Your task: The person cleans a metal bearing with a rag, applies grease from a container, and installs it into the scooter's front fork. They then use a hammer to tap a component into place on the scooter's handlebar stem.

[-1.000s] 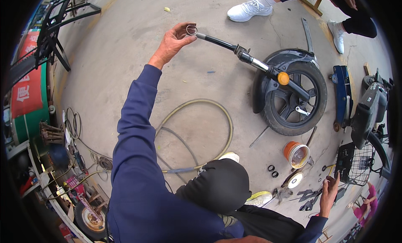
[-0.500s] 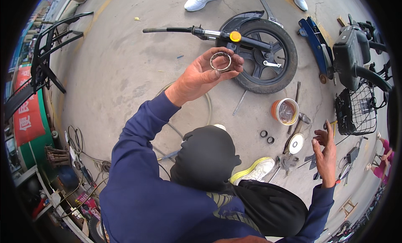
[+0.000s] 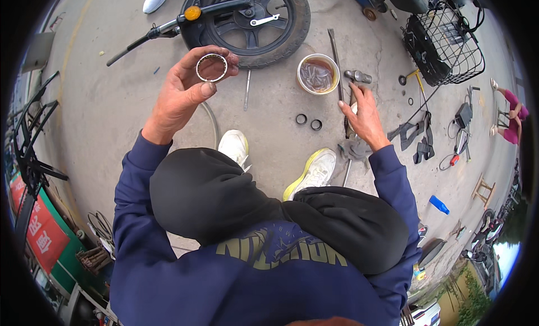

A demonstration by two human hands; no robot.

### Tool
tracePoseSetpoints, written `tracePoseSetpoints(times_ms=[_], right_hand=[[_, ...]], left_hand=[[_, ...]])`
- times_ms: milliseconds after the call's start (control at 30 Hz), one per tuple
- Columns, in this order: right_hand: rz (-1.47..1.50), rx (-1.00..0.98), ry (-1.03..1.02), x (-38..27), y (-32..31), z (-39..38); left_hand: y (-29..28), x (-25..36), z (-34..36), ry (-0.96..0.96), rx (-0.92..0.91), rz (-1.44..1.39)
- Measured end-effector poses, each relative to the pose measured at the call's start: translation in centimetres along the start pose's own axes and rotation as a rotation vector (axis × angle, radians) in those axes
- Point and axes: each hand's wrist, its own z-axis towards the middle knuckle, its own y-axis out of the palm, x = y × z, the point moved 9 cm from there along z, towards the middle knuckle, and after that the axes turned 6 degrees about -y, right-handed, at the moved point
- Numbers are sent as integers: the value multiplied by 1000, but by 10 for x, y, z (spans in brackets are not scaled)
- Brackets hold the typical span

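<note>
My left hand (image 3: 182,93) is raised on the left, its thumb and fingers closed around a thin metal bearing ring (image 3: 212,81). Small dark rollers or notches line the inside of that ring. Out to the right, my right hand (image 3: 366,115) reaches down with fingers apart and nothing visible in it. It hovers over or touches a white disc (image 3: 353,108) that it partly covers; which, I cannot tell. Just beyond its fingertips lies a hammer head (image 3: 358,76). A tub of brown grease (image 3: 318,92) stands between my hands, and two small black rings (image 3: 301,119) lie nearer to me.
A black spoked wheel with its fork (image 3: 292,40) lies ahead on the concrete. A long dark bar (image 3: 335,56) rests beside the tub. Grey gloves (image 3: 353,149) lie by my right shoe. A wire basket (image 3: 443,42), black straps (image 3: 424,138) and a blue bottle (image 3: 439,205) are farther right.
My right hand has moved forward and inward, from beside the white disc to over it. My left hand still holds the ring. The whole view has shifted toward the right.
</note>
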Motion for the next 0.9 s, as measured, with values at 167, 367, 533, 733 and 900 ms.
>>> tracePoseSetpoints(times_ms=[167,367,533,733,900], right_hand=[[-212,52,-167,-28,31,21],[-266,-40,-165,-45,69,53],[-299,-94,-133,-43,74,54],[-275,-19,-193,-54,66,55],[-143,55,-158,-46,48,55]], left_hand=[[25,-13,19,-66,-16,55],[34,-29,29,-88,-79,-41],[32,-30,32,-109,-70,43],[29,-24,31,-18,-77,93],[44,4,35,126,-90,514]])
